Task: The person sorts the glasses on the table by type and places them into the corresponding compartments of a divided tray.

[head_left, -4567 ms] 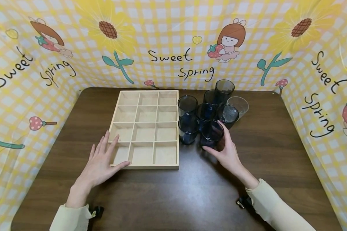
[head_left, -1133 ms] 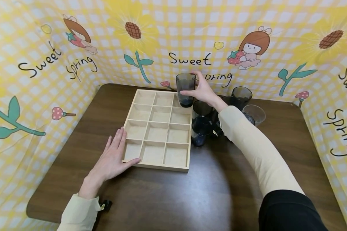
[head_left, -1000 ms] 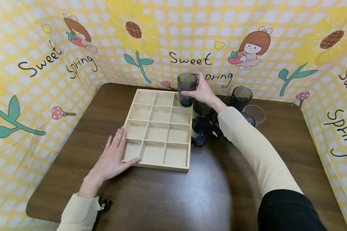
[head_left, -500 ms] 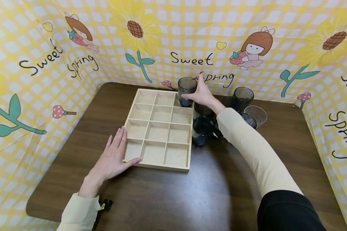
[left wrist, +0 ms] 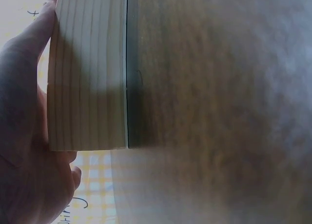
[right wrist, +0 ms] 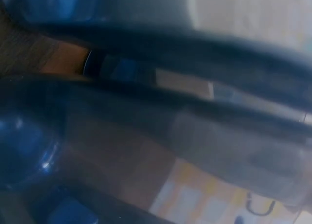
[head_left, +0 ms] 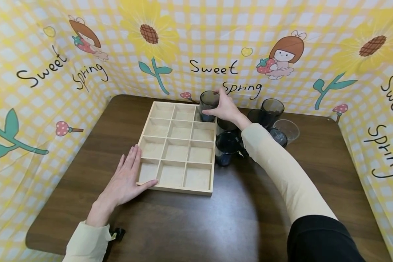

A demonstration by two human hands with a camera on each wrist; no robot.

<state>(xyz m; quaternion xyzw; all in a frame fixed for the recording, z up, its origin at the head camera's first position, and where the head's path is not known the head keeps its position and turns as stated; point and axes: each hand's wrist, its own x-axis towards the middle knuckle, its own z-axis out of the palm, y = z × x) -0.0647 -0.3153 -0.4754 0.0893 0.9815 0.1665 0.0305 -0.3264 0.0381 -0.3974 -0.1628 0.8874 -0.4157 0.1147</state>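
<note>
My right hand (head_left: pixel 227 108) grips a smoky dark drinking glass (head_left: pixel 209 100), thumb on its near side and fingers at the far side near the rim. The glass stands upright, its lower part inside the back right compartment of a pale wooden divided tray (head_left: pixel 170 189). At the tray's front left corner rests my left hand (head_left: pixel 122 182), fingers straight along the left side and thumb along the front edge. In the left wrist view the tray's wooden side (left wrist: pixel 90 82) sits against that hand. Blurred dark glass walls (right wrist: pixel 146 43) fill the right wrist view.
Right of the tray stands a cluster of dark glasses, among them a near one (head_left: pixel 226 149) and a back one (head_left: pixel 272 111). A clear glass (head_left: pixel 289 129) is at the cluster's right. My right sleeve (head_left: pixel 281 174) hides part of the group. Patterned cloth (head_left: pixel 183 32) rises behind the table.
My right hand has carried a dark glass from the cluster to the tray's back right compartment and, over the last second, lowered it. The left hand stays at the tray's corner.
</note>
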